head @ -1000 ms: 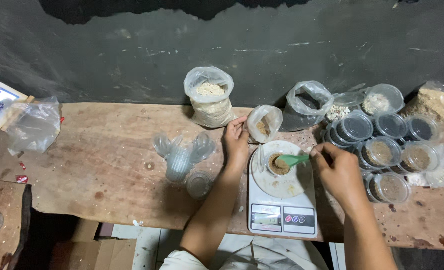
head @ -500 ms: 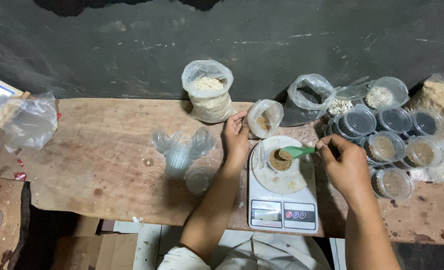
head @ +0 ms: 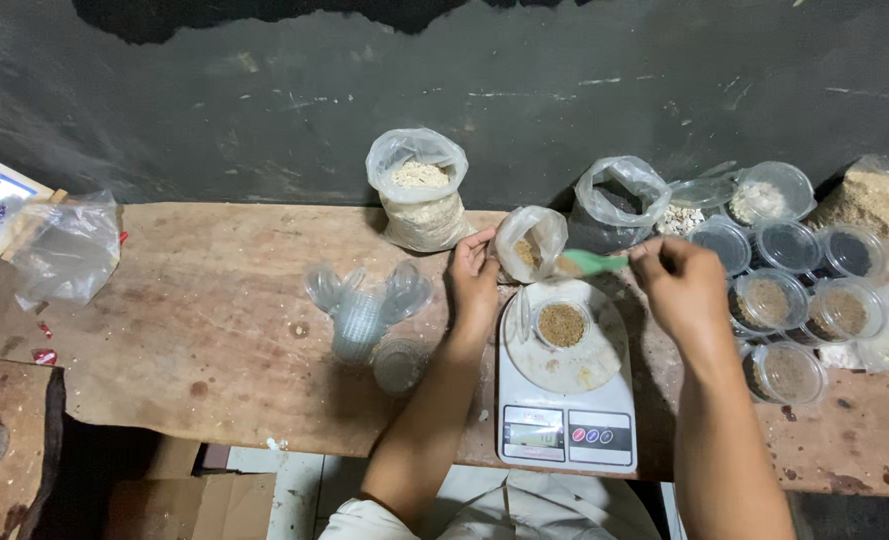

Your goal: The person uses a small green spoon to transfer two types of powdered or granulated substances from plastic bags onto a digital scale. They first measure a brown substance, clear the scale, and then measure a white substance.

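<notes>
Your left hand [head: 475, 280] pinches the near rim of a small clear bag [head: 531, 243] of brown grain, fingers closed on the plastic and holding its mouth open. The bag stands on the wooden table [head: 195, 330], just beyond the far edge of the kitchen scale [head: 567, 385].

Your right hand [head: 683, 288] is closed around the handle of a green spoon [head: 590, 263], whose bowl end reaches left into the mouth of that small bag (whether it carries grain, you cannot tell from here). The hand hangs above the right side of the scale, just left of the filled cups.

On the round plate of the scale sits a small clear cup [head: 563, 324] holding brown grain, roughly at the plate's middle, between your two hands and nearer to you than the bag.

To the right lies a cluster of lidded cups [head: 790, 300], some with brown contents, some dark. To the left of your left forearm a pile of empty clear cups [head: 363, 305] lies on the table. At the far edge, against the dark wall, stand a bag of pale flakes [head: 421, 190] and a bag with dark contents [head: 620, 200]. A crumpled empty bag [head: 65, 250] rests at the far left.
</notes>
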